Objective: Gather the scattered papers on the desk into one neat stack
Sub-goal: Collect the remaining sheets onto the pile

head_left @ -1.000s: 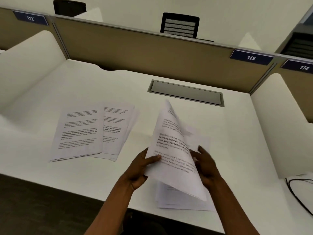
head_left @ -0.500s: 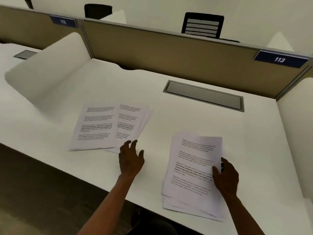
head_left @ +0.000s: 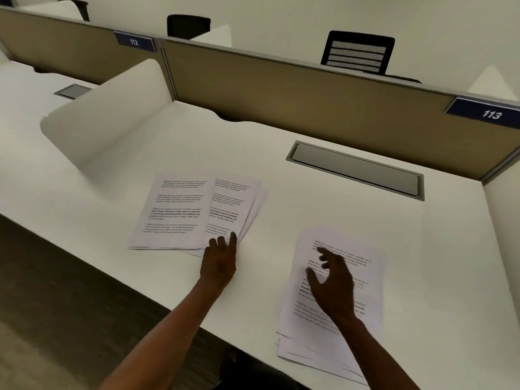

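Two piles of papers lie on your bench (head_left: 351,212): fanned sheets (head_left: 194,212) at frame centre, touched by your left hand (head_left: 219,263), fingers extended, and a stack (head_left: 365,277) lower right, partly hidden under your spread right hand (head_left: 332,285); its print is blurred.

I count two loose piles of white printed paper sheets (head_left: 197,212) (head_left: 337,291), two bare hands (head_left: 219,263) (head_left: 333,288), three black mesh chairs (head_left: 358,53) (head_left: 188,26) (head_left: 76,7), two blue number plates (head_left: 134,41) (head_left: 484,112).
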A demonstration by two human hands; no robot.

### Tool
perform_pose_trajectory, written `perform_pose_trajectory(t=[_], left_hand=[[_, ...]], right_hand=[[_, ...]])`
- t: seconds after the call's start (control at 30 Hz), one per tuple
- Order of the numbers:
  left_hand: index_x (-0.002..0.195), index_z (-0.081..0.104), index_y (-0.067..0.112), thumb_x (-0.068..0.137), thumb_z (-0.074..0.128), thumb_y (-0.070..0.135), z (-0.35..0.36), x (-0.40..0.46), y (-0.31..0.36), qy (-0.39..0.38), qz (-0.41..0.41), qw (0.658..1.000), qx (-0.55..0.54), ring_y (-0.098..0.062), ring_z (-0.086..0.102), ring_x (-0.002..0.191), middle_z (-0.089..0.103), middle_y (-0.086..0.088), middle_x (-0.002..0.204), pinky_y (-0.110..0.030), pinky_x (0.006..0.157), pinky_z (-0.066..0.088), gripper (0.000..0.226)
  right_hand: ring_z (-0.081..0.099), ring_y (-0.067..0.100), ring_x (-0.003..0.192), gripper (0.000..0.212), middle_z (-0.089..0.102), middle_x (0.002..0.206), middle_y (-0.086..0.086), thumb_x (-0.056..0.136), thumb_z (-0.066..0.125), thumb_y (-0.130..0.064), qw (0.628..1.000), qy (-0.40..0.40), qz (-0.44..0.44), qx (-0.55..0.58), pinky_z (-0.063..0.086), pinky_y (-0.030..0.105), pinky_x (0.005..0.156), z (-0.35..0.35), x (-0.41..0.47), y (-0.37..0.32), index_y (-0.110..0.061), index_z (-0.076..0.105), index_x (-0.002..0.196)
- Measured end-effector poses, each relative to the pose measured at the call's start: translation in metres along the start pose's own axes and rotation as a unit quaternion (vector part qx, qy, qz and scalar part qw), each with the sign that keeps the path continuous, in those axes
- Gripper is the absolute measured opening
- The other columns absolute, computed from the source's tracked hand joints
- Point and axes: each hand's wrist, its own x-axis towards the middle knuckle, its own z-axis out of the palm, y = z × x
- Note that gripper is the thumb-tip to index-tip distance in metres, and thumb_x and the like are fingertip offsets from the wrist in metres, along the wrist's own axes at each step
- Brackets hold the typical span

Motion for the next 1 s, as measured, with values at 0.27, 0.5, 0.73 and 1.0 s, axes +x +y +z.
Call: perform_pose_trajectory(t=[0.27,0.5,0.73,1.0], left_hand=[[0.155,0.014,0.014,0.091,0.055,0.011,-0.008,0.007,0.001,0.008,0.039,0.999,0.032,-0.028,0.059,0.086,0.06,-0.015,0.104,-0.034,0.061,0.045,0.076],[0.145,0.041,0.002,0.083,0.053,0.004,-0.014,-0.002,0.004,0.066,0.006,0.992,-0.108,-0.041,0.068,0.08,0.068,-0.024,0.093,-0.041,0.07,0.055,0.063],[0.144,0.041,0.015,0.091,0.053,0.021,-0.01,-0.028,0.014,0.025,-0.037,0.969,-0.242,-0.028,0.065,0.101,0.069,-0.014,0.111,-0.034,0.086,0.051,0.055],[0.125,0.059,0.025,0.086,0.064,0.044,-0.008,-0.051,0.025,-0.009,0.07,0.935,-0.348,-0.009,0.069,0.09,0.072,0.007,0.108,-0.019,0.084,0.054,0.043]], right_hand=[[0.069,0.009,0.081,0.046,0.067,0.102,-0.006,0.079,0.076,-0.034,0.962,-0.204,0.1,0.15,0.055,0.021,0.067,0.045,0.016,-0.043,-0.032,0.059,0.121],[0.066,0.02,0.081,0.055,0.067,0.094,0.009,0.084,0.073,-0.038,0.852,-0.267,0.315,0.321,0.054,0.031,0.068,0.077,0.044,-0.061,-0.017,0.047,0.128],[0.067,0.022,0.081,0.053,0.07,0.103,0.017,0.084,0.069,-0.047,0.843,-0.258,0.35,0.317,0.055,0.034,0.069,0.094,0.056,-0.077,-0.011,0.057,0.119],[0.066,0.024,0.102,0.032,0.069,0.119,0.007,0.083,0.069,-0.014,0.913,-0.208,0.268,0.228,0.058,0.04,0.088,0.099,0.049,-0.068,-0.021,0.062,0.114]])
